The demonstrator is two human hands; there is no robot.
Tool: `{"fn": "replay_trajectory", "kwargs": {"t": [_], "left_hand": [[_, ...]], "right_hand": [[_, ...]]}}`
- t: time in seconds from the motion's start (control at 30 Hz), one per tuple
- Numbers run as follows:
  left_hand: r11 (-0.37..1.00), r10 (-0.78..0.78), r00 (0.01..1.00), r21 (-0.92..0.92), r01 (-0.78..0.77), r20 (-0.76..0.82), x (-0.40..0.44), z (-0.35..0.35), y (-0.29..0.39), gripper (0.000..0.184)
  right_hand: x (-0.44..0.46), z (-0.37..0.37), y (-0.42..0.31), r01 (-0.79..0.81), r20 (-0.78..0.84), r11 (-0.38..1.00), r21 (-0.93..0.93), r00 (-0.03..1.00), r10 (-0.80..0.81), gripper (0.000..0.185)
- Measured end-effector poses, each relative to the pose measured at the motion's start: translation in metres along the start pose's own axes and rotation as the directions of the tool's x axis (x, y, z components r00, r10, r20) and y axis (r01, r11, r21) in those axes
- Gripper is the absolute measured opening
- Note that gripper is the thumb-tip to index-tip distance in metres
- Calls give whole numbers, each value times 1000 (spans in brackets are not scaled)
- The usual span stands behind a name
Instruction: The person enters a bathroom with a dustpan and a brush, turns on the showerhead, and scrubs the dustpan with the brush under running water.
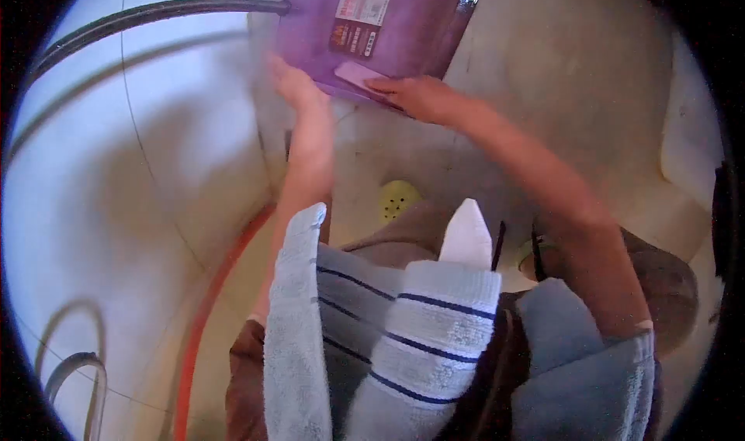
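A glossy purple panel, tilted, carries a printed label and a dark shiny edge on the right. My right hand grips a pale pinkish flat block and holds it against the panel's lower part. At the panel's lower left corner is my left hand, with its fingers blurred; whether they close on the edge does not show. A thick black tube or rod runs from the left to the panel's left side.
A red hose curves along the left. Below are a striped towel at my front and a yellow perforated shoe on the floor. A grey curved pipe stands at lower left, before pale tiles.
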State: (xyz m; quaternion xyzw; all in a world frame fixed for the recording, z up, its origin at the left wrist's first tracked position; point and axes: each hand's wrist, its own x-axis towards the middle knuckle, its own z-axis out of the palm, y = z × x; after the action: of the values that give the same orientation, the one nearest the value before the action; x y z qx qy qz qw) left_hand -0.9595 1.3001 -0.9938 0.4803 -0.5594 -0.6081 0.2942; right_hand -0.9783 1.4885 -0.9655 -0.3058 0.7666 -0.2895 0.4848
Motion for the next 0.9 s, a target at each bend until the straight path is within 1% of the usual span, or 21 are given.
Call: {"fn": "replay_trajectory", "kwargs": {"t": [0.03, 0.1, 0.17, 0.23, 0.3, 0.37, 0.4, 0.43, 0.47, 0.53, 0.57, 0.6, 0.63, 0.7, 0.73, 0.77, 0.8, 0.87, 0.9], "left_hand": [[999, 28, 1000, 25, -28, -3, 7, -5, -9, 39], [997, 61, 998, 54, -61, 8, 5, -4, -5, 38], [996, 70, 997, 57, -72, 32, -5, -3, 5, 36], [992, 100, 994, 67, -102, 34, 8, -7, -7, 35], [990, 114, 993, 83, -116, 32, 11, -7, -3, 34], [988, 122, 992, 96, -124, 32, 7, 0, 12, 33], [992, 93, 995, 87, -96, 36, 7, 6, 26, 33], [994, 63, 997, 81, -66, 40, 7, 13, 39, 34], [997, 39, 998, 71, -42, 46, 7, 14, 41, 35], [997, 50, 999, 55, -51, 16, 20, -1, 6, 36], [998, 53, 999, 41, -54, 14, 29, -8, -17, 37], [980, 124, 990, 150, -132, 62, 35, -13, -25, 38], [943, 192, 975, 254, -215, 113, 41, -21, -32, 39], [916, 227, 967, 312, -252, 115, 34, -31, -41, 41], [943, 196, 978, 262, -206, 64, 22, -22, -32, 42], [965, 166, 986, 205, -164, 9, 10, -15, -24, 43], [981, 109, 994, 164, -107, -6, 1, -11, -18, 43], [997, 14, 1000, 73, -12, -26, -11, -7, -3, 44], [993, 19, 999, 114, -23, 28, -7, -15, -6, 42]], "right_hand": [[7, 10, 4, -37, -72, 998, -58, 997, 33, 37], [22, 31, 16, -129, -219, 980, -155, 971, 93, 36], [-2, 9, 29, -281, -143, 947, -157, 955, 260, 36], [-21, -15, 49, -321, -181, 898, -302, 944, 276, 36], [-37, -37, 62, -277, -280, 797, -538, 950, 141, 37], [-39, -55, 61, -318, -360, 799, -510, 923, 138, 38], [-43, -69, 57, -338, -399, 802, -493, 907, 138, 39], [-47, -61, 68, -259, -404, 895, -363, 909, 99, 39], [-46, -24, 95, -168, -423, 960, -224, 904, 59, 39], [-49, 52, 107, -90, -463, 960, -264, 885, -44, 39], [-53, 86, 90, -126, -469, 894, -431, 877, -102, 39], [-52, 80, 87, -193, -448, 948, -251, 892, 63, 39], [-49, 71, 85, -262, -392, 963, -67, 894, 216, 39], [-42, 53, 93, -286, -360, 957, -46, 899, 251, 39], [-37, 29, 100, -241, -398, 947, -213, 907, 141, 40], [-30, 9, 97, -286, -447, 947, -148, 873, 194, 39], [-20, -8, 91, -324, -495, 942, -84, 835, 242, 38], [-3, -29, 77, -291, -522, 957, 14, 814, 256, 38], [2, -38, 73, -270, -541, 961, 63, 800, 260, 39]]}}
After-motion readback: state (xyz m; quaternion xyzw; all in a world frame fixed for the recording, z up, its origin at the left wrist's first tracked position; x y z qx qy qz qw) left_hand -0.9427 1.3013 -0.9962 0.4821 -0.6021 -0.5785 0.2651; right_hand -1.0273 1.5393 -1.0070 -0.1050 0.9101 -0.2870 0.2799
